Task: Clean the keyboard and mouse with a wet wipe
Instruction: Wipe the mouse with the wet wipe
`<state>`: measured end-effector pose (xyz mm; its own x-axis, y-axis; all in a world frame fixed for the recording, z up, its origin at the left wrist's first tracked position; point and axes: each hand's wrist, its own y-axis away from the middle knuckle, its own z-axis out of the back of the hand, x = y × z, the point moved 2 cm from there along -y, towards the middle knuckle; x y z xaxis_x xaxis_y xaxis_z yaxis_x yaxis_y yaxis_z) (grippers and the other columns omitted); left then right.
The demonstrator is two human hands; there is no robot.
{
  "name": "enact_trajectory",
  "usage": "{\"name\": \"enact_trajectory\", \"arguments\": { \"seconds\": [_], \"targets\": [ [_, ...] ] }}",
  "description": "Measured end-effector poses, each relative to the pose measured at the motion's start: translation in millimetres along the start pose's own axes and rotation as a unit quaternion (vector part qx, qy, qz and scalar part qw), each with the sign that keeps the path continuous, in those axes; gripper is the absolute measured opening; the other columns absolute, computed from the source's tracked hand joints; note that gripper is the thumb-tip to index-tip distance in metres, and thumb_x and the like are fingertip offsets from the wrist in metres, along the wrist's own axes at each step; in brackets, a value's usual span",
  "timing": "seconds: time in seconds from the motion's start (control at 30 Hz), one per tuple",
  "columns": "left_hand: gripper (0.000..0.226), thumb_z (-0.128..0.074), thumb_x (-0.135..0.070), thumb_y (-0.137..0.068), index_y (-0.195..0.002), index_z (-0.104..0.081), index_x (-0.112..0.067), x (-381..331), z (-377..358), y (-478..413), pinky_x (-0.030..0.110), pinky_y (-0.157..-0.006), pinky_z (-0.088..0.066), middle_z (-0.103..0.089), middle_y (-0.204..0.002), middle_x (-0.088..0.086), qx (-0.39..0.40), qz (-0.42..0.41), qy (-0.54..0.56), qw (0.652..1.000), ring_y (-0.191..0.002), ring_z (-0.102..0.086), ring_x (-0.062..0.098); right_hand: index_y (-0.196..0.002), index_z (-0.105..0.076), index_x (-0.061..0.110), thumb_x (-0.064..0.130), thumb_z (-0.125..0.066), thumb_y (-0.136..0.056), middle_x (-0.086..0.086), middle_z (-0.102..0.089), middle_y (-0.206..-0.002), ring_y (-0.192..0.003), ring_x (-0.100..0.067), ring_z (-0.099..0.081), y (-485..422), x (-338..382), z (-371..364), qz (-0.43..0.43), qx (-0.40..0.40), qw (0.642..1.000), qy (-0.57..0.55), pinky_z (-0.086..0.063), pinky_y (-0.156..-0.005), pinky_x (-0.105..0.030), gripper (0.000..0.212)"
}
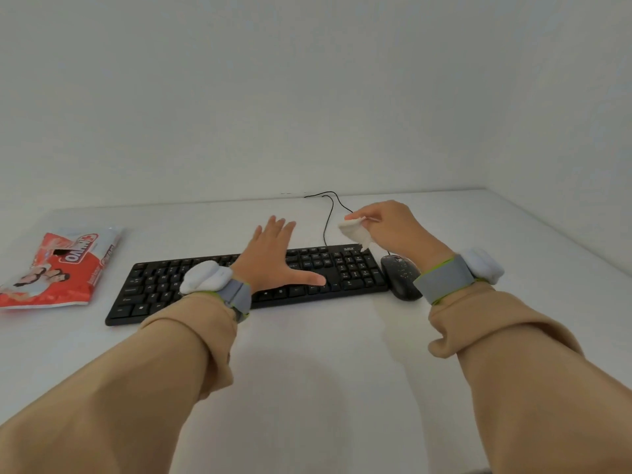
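Note:
A black keyboard [342,271] lies across the middle of the white table. My left hand [273,258] rests flat on its middle keys with the fingers spread and the thumb pointing right. A black mouse [398,273] sits just right of the keyboard, partly behind my right wrist. Above the keyboard's number pad, my right hand [393,227] pinches a crumpled white wet wipe [357,232], which hangs a little clear of the keys.
A red and white pack of wet wipes [61,268] lies at the left of the table [307,371]. Black cables [326,217] run from the keyboard and mouse to the back edge by the wall. Both wrists wear grey bands.

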<state>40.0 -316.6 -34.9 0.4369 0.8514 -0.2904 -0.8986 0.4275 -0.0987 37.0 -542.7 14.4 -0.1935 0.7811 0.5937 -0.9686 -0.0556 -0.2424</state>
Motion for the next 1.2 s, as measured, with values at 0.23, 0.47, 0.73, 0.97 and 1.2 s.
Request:
{"name": "enact_trajectory", "arguments": {
  "seconds": [0.23, 0.47, 0.73, 0.97, 1.2],
  "targets": [
    [0.118, -0.062, -0.079, -0.062, -0.150, -0.019, -0.014, -57.3, -30.6, -31.0, 0.040, -0.120, 0.004, -0.016, -0.159, 0.004, 0.034, -0.060, 0.032, 0.997, -0.148, 0.003, 0.017, -0.112, -0.068, 0.015, 0.004, -0.043, -0.091, -0.009, -0.065, -0.119, -0.108, -0.022, -0.059, 12.8, -35.9, 31.9, -0.032, -0.147, 0.986, 0.065, -0.039, -0.084, -0.014, 0.034],
    [0.110, -0.066, -0.075, -0.062, -0.144, -0.033, -0.008, -119.5, -61.9, -53.4, 0.044, -0.119, 0.001, -0.029, -0.154, 0.006, 0.044, -0.090, 0.051, 0.994, -0.147, -0.005, 0.023, -0.109, -0.069, 0.015, 0.008, -0.050, -0.089, -0.009, -0.066, -0.117, -0.110, -0.023, -0.058, 31.0, -67.0, 20.4, -0.089, -0.044, 0.989, 0.113, -0.038, -0.087, -0.020, 0.028],
    [0.092, -0.070, -0.072, -0.060, -0.121, -0.051, -0.006, -138.5, -77.2, -63.8, 0.050, -0.117, -0.003, -0.051, -0.124, 0.006, 0.033, -0.056, 0.064, 0.996, -0.140, -0.020, 0.028, -0.104, -0.072, 0.021, -0.004, -0.045, -0.081, -0.009, -0.069, -0.107, -0.087, -0.022, -0.059, 25.7, -82.1, 6.0, -0.125, 0.028, 0.983, 0.133, -0.042, -0.068, -0.025, 0.043],
    [0.103, -0.071, -0.072, -0.058, -0.133, -0.044, -0.008, -138.4, -76.2, -62.4, 0.050, -0.116, 0.013, -0.045, -0.138, 0.004, 0.046, -0.044, 0.075, 0.995, -0.148, -0.004, 0.022, -0.104, -0.072, 0.017, -0.006, -0.044, -0.080, -0.008, -0.069, -0.109, -0.086, -0.018, -0.056, 17.6, -83.5, 3.2, -0.130, 0.045, 0.982, 0.130, -0.039, -0.070, -0.023, 0.044],
    [0.094, -0.073, -0.071, -0.057, -0.120, -0.048, -0.006, -140.9, -75.6, -60.9, 0.050, -0.115, 0.015, -0.045, -0.135, 0.001, 0.057, -0.030, 0.089, 0.994, -0.148, -0.001, 0.019, -0.111, -0.069, 0.021, -0.004, -0.047, -0.081, -0.006, -0.067, -0.117, -0.108, -0.024, -0.060, 57.7, -76.0, 3.5, -0.104, -0.022, 0.989, 0.098, -0.043, -0.085, -0.023, 0.045]
  ]
}}
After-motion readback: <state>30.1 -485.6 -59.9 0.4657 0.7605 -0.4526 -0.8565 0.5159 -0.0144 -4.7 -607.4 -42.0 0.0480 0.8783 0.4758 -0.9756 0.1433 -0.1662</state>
